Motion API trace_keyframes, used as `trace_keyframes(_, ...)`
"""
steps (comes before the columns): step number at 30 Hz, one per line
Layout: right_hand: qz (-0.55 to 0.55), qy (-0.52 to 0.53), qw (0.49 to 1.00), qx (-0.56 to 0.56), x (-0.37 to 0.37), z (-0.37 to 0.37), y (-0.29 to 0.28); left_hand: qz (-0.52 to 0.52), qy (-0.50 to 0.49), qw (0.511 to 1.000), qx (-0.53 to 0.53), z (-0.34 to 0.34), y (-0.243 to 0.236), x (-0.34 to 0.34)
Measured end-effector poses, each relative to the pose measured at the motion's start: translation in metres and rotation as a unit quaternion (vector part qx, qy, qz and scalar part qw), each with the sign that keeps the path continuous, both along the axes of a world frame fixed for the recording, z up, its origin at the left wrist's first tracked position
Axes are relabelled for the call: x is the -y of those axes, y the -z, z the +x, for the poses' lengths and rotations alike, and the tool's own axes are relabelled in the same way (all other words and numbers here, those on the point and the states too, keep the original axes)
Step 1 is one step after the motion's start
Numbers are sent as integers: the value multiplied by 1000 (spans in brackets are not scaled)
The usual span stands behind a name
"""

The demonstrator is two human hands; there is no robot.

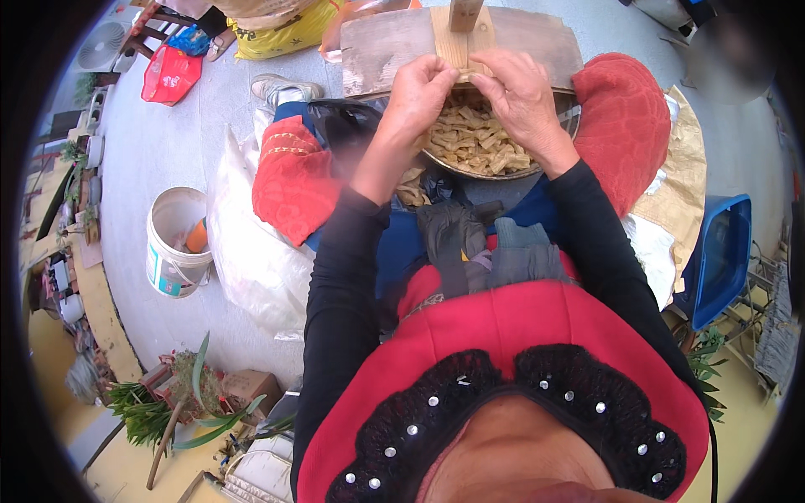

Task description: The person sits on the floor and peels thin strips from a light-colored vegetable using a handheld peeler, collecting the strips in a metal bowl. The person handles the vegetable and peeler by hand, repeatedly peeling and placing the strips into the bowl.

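Observation:
My left hand (pixel 422 89) and my right hand (pixel 521 94) meet at the near edge of a wooden board (pixel 386 52). Fingertips and thumbs of both pinch a small tan strip (pixel 464 76), mostly covered by the fingers. Just below them a round basin (pixel 495 177) sits between my knees, filled with many short, folded tan strips (pixel 478 138) of the same look. The board's far side carries an upright wooden post (pixel 464 15). More tan strips (pixel 411 188) lie near my lap, beside black plastic (pixel 344 124).
A white bucket (pixel 179 260) with something orange inside stands at left, next to a white plastic sack (pixel 251 243). Red cloths (pixel 289 180) cover my knees. To the right are a tan paper sack (pixel 683 184) and a blue tub (pixel 723 260). Red and yellow bags (pixel 285 38) lie ahead.

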State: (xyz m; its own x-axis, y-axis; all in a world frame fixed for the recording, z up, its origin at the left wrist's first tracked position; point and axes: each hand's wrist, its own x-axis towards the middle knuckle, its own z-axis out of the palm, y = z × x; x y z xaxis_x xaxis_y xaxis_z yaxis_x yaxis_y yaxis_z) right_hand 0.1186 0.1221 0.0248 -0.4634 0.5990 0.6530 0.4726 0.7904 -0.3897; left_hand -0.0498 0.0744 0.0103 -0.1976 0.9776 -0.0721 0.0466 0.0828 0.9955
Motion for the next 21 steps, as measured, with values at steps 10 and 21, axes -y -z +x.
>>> trace_keyframes(10, -181, -10, 983, 20, -12, 20, -9, -172, 144, 959, 175, 9, -10, 62)
trace_keyframes(21, -658, -270, 691, -131, 89, 11, -60, 13, 44, 990, -136, -1, 28, 42)
